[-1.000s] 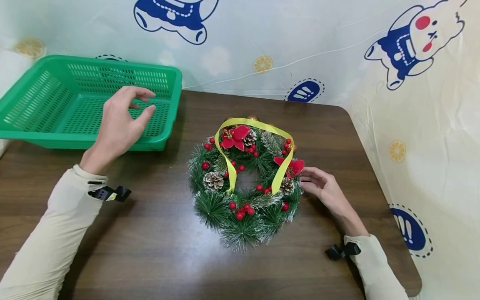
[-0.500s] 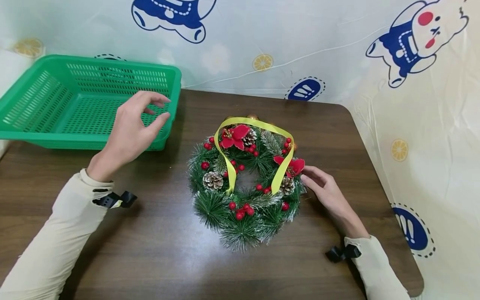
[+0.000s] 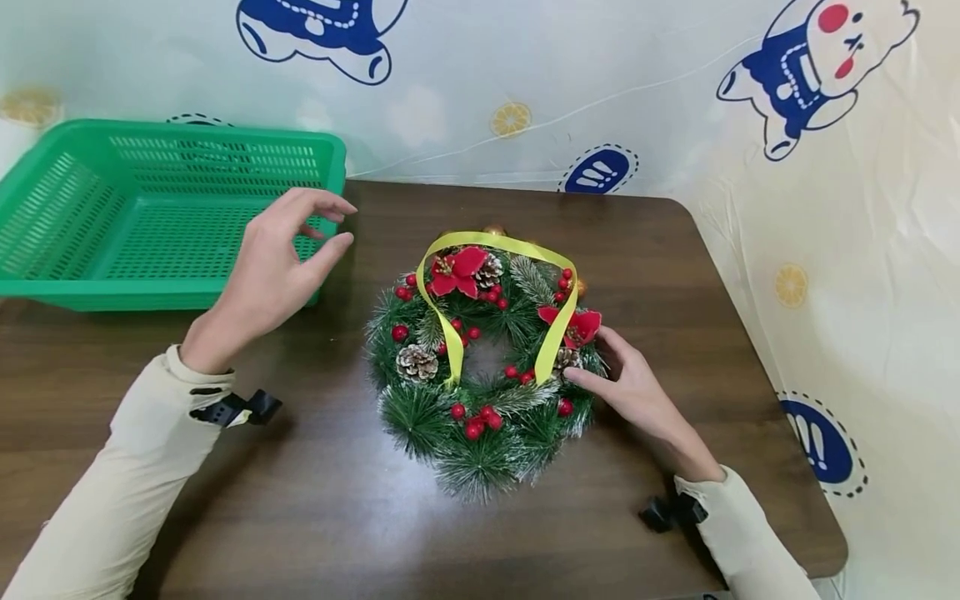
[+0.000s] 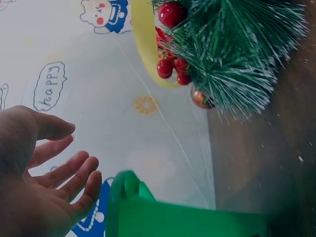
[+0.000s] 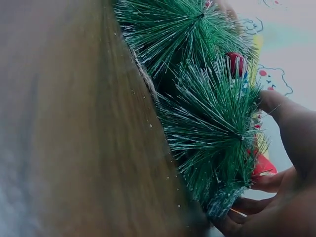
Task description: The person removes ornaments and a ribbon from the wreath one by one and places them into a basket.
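A green artificial Christmas wreath (image 3: 480, 467) lies on the table, trimmed with red berries, pine cones, red flowers and a yellow ribbon (image 3: 555, 337) loop. At its right edge my right hand (image 3: 637, 396) grips the rim, thumb over the top and fingers along the outer side. In the right wrist view, the thumb (image 5: 286, 111) and fingers sit around the frosted green needles. My left hand (image 3: 273, 271) hovers empty by the basket's right end, thumb and fingers spread apart. The left wrist view shows that hand (image 4: 49, 173) apart from the wreath (image 4: 232, 54).
A green plastic basket (image 3: 150, 296) with slotted walls stands at the back left of the brown wooden table (image 3: 315, 517). Behind and to the right hangs a pale printed cloth (image 3: 450, 83). Gold balls (image 3: 495, 230) show at the wreath's far edge.
My left hand has moved right, from over the basket to its right end. My right thumb has come over the wreath's edge, the hand closing in on it. The head view shifted slightly.
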`<state>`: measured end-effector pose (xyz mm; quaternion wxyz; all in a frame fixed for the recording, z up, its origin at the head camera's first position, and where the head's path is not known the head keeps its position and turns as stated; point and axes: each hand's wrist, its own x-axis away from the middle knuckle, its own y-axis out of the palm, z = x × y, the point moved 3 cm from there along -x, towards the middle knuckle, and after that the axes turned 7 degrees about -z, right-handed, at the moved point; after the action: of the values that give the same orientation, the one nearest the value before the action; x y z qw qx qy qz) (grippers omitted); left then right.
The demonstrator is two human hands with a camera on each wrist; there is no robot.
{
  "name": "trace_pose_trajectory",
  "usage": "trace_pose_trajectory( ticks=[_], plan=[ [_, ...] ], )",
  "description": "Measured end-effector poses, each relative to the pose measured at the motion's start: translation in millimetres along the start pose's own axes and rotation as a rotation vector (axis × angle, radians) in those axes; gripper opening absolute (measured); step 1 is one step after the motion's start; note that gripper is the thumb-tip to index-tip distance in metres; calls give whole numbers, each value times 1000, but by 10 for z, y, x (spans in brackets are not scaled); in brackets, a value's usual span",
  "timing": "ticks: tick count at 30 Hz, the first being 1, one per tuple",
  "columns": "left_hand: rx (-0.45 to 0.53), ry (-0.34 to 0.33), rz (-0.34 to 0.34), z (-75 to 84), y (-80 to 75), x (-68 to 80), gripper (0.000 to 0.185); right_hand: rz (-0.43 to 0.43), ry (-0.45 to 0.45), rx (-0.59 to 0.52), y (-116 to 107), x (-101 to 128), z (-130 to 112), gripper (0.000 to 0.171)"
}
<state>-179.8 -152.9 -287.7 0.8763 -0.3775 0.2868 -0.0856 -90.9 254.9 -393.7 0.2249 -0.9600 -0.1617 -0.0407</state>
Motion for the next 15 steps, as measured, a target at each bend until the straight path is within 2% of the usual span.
trace_pose_trajectory(
  ticks=[5,8,11,15],
  plan=[
    [30,10,-33,49,46,-88,26,1,-2,21,-12,-42,-47,65],
    [42,10,-30,60,43,-154,27,-8,-7,37,-42,-63,-73,63],
    [68,-5,-23,56,17,-230,28,-23,-8,47,-86,-86,-90,62],
    [144,-45,-49,35,32,-307,29,-35,-1,48,-165,-126,-74,59]
  ],
)
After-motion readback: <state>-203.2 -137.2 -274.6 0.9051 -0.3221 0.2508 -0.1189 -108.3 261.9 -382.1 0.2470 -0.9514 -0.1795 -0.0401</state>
